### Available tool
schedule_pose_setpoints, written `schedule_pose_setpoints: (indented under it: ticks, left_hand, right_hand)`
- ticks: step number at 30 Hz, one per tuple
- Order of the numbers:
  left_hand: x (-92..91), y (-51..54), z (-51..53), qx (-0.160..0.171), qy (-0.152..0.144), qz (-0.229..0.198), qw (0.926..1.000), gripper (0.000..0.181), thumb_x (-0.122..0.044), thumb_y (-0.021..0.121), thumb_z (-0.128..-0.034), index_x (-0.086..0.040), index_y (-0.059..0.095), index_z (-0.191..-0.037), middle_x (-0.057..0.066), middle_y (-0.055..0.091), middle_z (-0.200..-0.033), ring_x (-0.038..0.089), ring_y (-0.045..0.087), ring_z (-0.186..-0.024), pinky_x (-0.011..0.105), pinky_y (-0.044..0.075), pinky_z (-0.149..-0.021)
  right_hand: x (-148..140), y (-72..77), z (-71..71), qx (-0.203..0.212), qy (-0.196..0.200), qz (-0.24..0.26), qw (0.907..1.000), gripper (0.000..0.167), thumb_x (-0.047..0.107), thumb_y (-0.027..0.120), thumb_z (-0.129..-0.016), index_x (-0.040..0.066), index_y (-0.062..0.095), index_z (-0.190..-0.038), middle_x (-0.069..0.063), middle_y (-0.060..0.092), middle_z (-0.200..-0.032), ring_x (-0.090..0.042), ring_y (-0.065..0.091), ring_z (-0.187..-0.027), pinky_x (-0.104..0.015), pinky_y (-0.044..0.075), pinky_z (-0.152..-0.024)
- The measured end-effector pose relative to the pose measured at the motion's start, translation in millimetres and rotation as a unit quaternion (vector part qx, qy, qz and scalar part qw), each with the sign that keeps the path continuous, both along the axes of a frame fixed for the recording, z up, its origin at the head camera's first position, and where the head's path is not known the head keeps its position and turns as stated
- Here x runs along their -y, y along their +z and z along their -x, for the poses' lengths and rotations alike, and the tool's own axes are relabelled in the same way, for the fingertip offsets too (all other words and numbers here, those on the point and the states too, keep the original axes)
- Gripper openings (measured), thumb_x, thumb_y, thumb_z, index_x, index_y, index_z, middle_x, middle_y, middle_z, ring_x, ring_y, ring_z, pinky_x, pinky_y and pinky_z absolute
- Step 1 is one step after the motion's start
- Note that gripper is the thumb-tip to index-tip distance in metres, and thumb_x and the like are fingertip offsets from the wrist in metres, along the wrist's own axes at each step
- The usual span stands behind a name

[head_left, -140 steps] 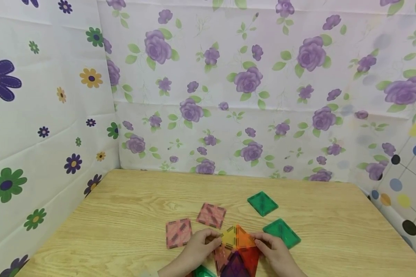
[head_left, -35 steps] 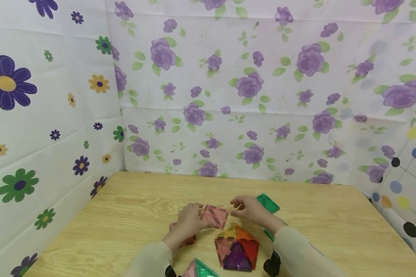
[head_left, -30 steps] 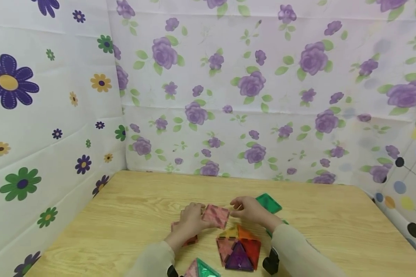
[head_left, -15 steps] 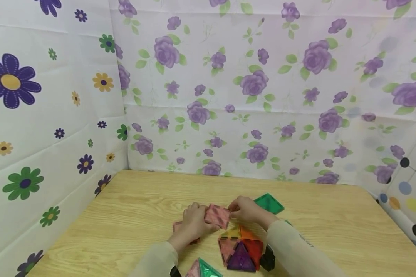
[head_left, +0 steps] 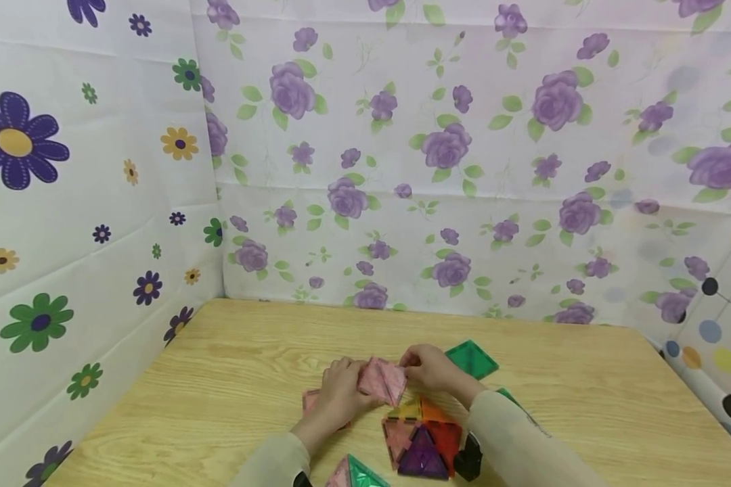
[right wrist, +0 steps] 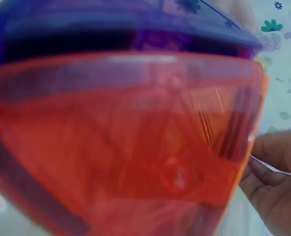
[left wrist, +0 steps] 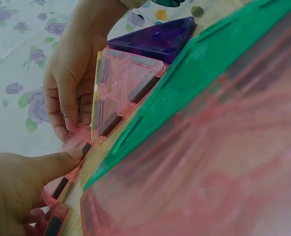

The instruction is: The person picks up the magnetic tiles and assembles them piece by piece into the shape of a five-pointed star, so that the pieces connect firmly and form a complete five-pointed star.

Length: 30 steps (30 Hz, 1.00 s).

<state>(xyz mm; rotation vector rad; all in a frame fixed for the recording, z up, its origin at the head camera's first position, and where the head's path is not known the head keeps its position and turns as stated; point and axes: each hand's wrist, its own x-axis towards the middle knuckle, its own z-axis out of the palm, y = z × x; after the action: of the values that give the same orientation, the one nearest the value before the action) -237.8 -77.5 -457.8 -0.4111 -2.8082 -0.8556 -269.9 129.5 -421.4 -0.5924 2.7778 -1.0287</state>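
Head view, I watch left hand [head_left: 342, 392], right hand [head_left: 434, 369], each grip pinching the pink tile [head_left: 380, 380], purple triangle [head_left: 423, 453] nearer.

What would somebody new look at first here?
Probably the big rose-patterned cloth behind the table. Next, maybe the bright see-through shape low in the head view, its purple triangle facing us. Just beyond it, the left hand and right hand hold a pink piece.

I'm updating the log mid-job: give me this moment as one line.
left hand: holds joined translucent pink tiles | right hand: pinches their right side | multicolored tile pyramid: on wooden table, nearer the person
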Motion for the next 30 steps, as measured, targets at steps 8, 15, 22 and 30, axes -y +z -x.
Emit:
schedule_pose_setpoints:
  ticks: [8,15,22,30]
  left_hand:
    - [2.7,-3.3,0.9,-0.043,0.003,-0.064,0.9970,0.049,-0.021,0.078,-0.0789,-0.004,0.062,-0.121,0.007,0.065,-0.099,0.022,0.056,-0.091,0.038,0.042,-0.082]
    - [7.1,4.6,2.0,0.013,0.009,-0.232,0.9726,0.024,-0.008,0.062,-0.0920,-0.004,0.066,-0.115,0.007,0.065,-0.093,0.009,0.055,-0.077,0.017,0.046,-0.063]
    - [7.2,13.7,-0.1,0.078,0.041,-0.329,0.9404,0.020,-0.012,0.062,-0.0932,-0.005,0.070,-0.110,0.008,0.067,-0.090,0.008,0.058,-0.077,0.017,0.049,-0.064]
    - [4.6,23.8,-6.4,0.130,0.049,-0.368,0.9195,0.023,-0.017,0.063,-0.0932,-0.005,0.070,-0.112,0.007,0.067,-0.094,0.008,0.057,-0.077,0.023,0.049,-0.065]
  right_hand:
    - [5,2.8,-2.8,0.007,-0.036,0.036,0.9987,0.012,0.002,0.059,-0.092,0.008,0.069,-0.095,-0.004,0.065,-0.086,-0.014,0.056,-0.077,-0.029,0.049,-0.068]
    - [4,6.0,-4.1,0.029,-0.052,0.099,0.9933,0.014,0.002,0.058,-0.093,0.006,0.070,-0.099,-0.007,0.066,-0.091,-0.019,0.063,-0.082,-0.034,0.055,-0.073]
    - [1,13.7,-6.7,0.044,-0.048,0.157,0.9854,0.017,0.003,0.055,-0.096,0.001,0.069,-0.105,-0.012,0.068,-0.097,-0.022,0.065,-0.084,-0.043,0.056,-0.080]
    - [-1,18.8,-12.1,0.034,-0.064,0.183,0.9805,0.016,0.000,0.057,-0.093,-0.002,0.069,-0.103,-0.015,0.069,-0.095,-0.020,0.066,-0.082,-0.046,0.056,-0.081]
